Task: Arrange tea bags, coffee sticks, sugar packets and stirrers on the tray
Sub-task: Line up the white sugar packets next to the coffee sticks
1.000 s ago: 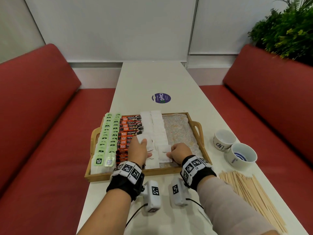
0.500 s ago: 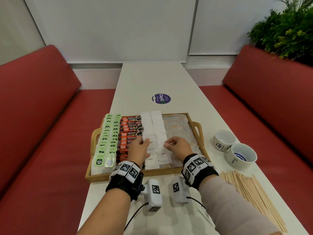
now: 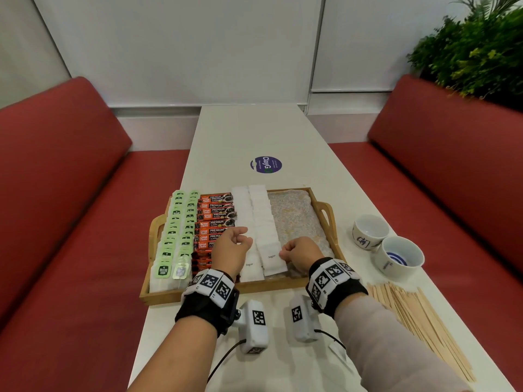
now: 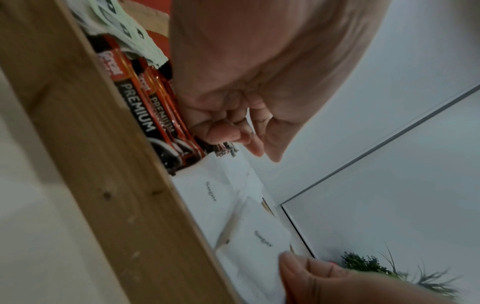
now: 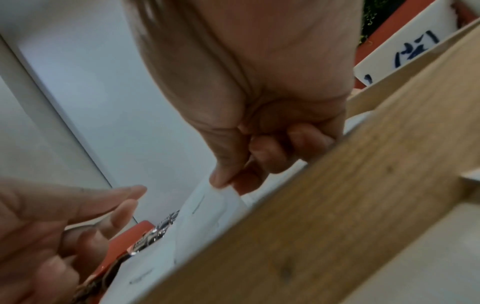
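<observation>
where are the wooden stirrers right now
In the head view, the pale wooden stirrers lie in a loose pile on the white table, off the wooden tray, at the near right just below the two white-and-blue ceramic cups.

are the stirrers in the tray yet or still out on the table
Out. The stirrers lie in a loose pile on the table, right of the tray.

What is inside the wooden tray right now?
The tray holds green tea bags, orange coffee sticks, two rows of white sugar packets, then bare speckled lining. The hands cover part of the near end.
</observation>
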